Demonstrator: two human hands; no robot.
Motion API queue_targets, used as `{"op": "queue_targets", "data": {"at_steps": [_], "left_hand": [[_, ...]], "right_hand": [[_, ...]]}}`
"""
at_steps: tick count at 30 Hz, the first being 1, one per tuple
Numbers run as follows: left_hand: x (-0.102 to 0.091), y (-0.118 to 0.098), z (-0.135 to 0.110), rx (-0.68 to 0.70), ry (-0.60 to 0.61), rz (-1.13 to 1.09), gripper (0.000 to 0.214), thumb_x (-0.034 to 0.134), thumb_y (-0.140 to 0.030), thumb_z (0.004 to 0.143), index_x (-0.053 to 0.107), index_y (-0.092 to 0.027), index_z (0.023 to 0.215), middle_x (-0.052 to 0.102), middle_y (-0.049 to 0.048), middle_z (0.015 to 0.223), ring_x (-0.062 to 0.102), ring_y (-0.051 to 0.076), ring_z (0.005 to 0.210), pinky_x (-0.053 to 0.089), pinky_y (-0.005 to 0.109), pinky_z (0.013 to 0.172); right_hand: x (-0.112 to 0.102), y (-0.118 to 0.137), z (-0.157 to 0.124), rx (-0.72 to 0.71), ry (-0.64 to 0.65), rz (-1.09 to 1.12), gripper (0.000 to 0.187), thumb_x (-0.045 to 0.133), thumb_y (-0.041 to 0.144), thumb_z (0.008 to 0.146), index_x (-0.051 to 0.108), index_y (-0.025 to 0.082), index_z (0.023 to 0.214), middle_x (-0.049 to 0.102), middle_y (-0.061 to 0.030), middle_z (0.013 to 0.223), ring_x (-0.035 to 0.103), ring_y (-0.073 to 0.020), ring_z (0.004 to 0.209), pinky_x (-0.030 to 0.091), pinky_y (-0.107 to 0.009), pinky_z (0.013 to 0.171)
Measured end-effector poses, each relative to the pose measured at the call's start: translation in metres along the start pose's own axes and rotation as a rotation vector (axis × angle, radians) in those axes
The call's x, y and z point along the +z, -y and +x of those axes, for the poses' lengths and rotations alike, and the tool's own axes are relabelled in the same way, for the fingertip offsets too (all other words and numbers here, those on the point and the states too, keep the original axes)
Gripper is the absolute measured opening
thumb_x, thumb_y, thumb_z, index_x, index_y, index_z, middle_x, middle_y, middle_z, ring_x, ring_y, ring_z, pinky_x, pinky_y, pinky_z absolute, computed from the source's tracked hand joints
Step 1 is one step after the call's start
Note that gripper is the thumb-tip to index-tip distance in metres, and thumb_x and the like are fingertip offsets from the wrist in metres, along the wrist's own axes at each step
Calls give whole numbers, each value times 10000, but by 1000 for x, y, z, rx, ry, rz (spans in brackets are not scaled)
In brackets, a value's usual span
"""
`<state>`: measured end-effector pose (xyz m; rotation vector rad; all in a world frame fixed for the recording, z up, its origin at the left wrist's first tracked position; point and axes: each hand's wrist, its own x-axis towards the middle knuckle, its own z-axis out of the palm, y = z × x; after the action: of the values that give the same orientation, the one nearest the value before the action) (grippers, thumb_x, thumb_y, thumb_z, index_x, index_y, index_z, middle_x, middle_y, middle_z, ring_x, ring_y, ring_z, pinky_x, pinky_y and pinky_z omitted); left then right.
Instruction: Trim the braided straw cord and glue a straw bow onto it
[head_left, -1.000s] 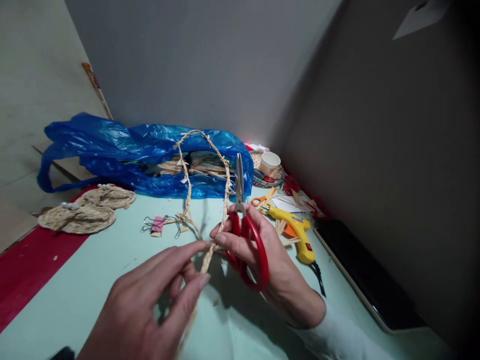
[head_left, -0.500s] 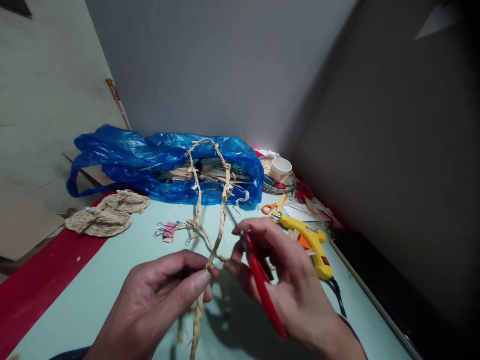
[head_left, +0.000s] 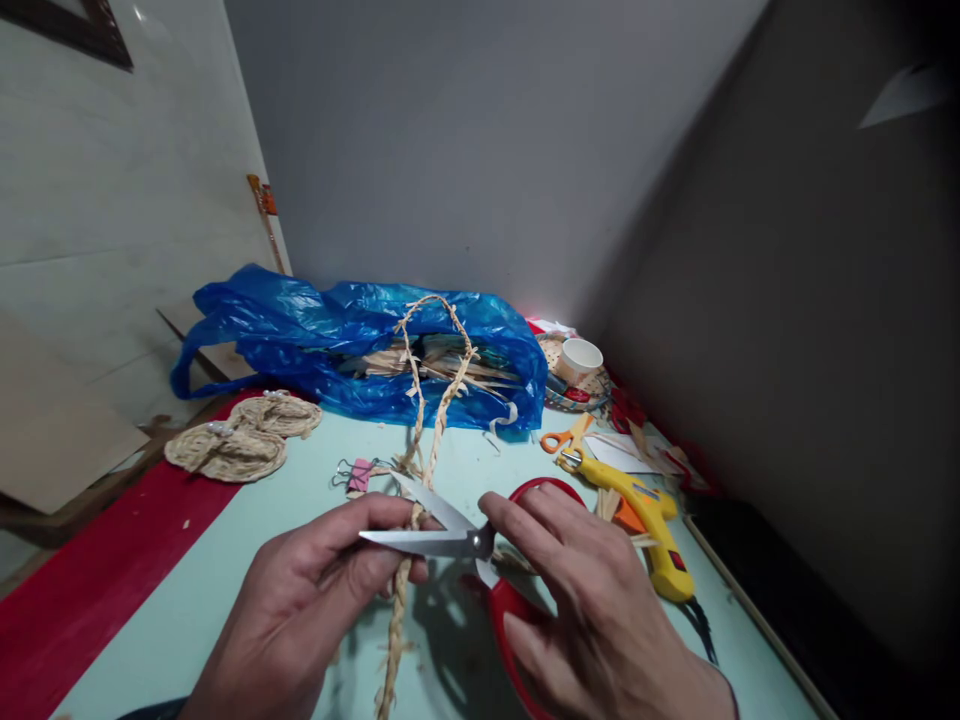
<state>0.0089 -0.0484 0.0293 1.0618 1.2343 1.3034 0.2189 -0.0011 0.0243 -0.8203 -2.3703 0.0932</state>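
Observation:
My left hand (head_left: 311,595) pinches a braided straw cord (head_left: 396,630) between thumb and fingers. The cord rises past the hand into a tall loop with frayed bits along it, and its lower part hangs toward me. In my right hand (head_left: 585,590) is a pair of red-handled scissors (head_left: 439,540), fingers through the handles. The blades are spread and point left, crossing the cord just by my left fingertips. Whether the blades touch the cord I cannot tell.
Behind lies a blue plastic bag (head_left: 300,310) holding straw. Two coiled straw pieces (head_left: 225,450) rest at left, near a pink binder clip (head_left: 359,476). To the right are a yellow glue gun (head_left: 637,495), orange scissors (head_left: 568,435) and a white cup (head_left: 580,360) in a woven basket.
The scissors have swung from lying along my right palm to pointing left with blades spread across the cord. My left hand keeps its pinch. The view has shifted slightly.

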Motion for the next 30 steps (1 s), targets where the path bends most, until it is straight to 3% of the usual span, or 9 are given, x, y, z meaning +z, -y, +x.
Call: {"op": "queue_targets", "data": {"at_steps": [6,12,17,22,30], "left_hand": [[-3,9,2,85,76,83,143,690,-380,857,792,-286,891,769,3,876,692,194,801,532,233,744],[0,10,-2,72,47,61,179,673,-366,859,793,-236,883,771,51,895,700,238,837,552,275,732],[0,12,-1,65,55,43,153,672,-358,869,786,-257,857,754,15,854,689,212,847,530,248,776],[-3,10,2,34,52,131,143,686,-374,862,774,-265,832,768,-9,833,686,186,829,504,202,761],[-1,8,1,5,24,123,206,714,-438,821,785,-248,861,745,8,785,663,204,803,507,222,721]], "right_hand": [[-2,2,0,-60,-34,-56,359,496,208,832,584,137,1172,615,-52,799,550,-198,666,397,-295,552],[0,3,1,-97,-81,-115,320,477,146,845,577,123,1149,628,-47,765,544,-182,614,393,-281,523],[3,4,-2,-91,-119,-133,311,469,131,841,572,135,1134,640,-42,763,553,-176,601,400,-278,520],[6,4,-3,-38,-76,-101,296,476,119,825,579,160,1100,644,-38,768,574,-177,622,411,-276,544],[7,2,-3,5,-11,-4,253,452,115,827,606,162,1022,656,-55,770,564,-174,624,381,-274,537]]}}
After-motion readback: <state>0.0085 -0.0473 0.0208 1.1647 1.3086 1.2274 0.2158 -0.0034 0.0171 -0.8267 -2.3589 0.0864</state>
